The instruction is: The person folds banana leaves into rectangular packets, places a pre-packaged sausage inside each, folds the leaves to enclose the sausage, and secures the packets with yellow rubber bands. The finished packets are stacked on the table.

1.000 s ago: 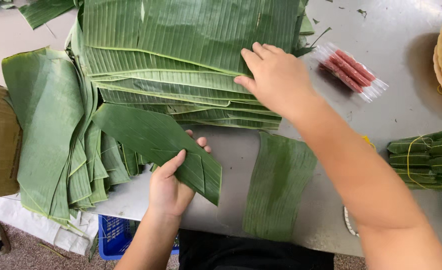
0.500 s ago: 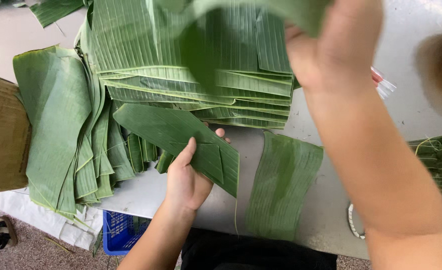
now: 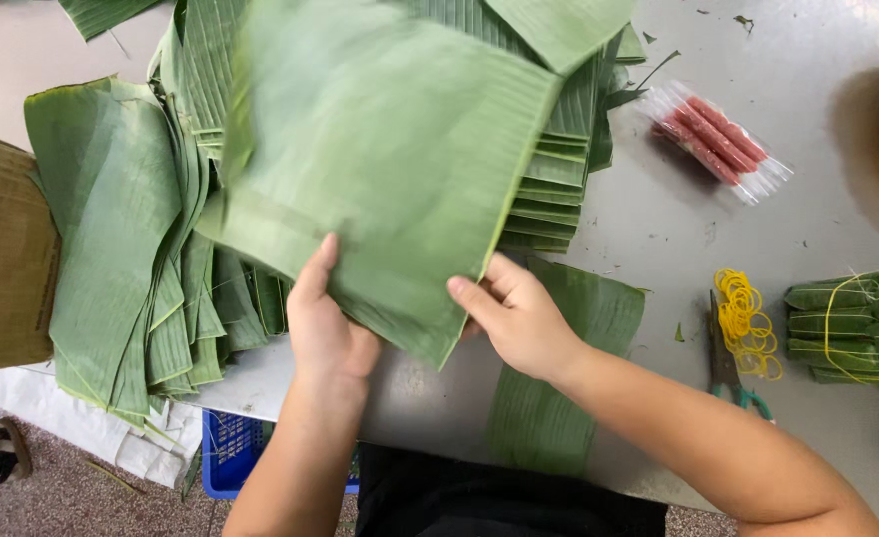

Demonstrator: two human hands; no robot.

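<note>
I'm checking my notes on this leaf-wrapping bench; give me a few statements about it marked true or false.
1. Both hands, left hand and right hand, hold one large banana leaf. True.
2. The rubber bands are blue. False: yellow.
3. The sausage packet lies on the table. True.
4. The scissors are in the right hand. False: they lie on the table.

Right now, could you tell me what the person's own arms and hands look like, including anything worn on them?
Both arms are bare as far up as the picture shows; no sleeves show. The left hand and the right hand carry no gloves, and no rings, watch or wristbands are visible. The fingernails look short and unpainted. A dark garment shows at the lower edge, below the arms.
</note>
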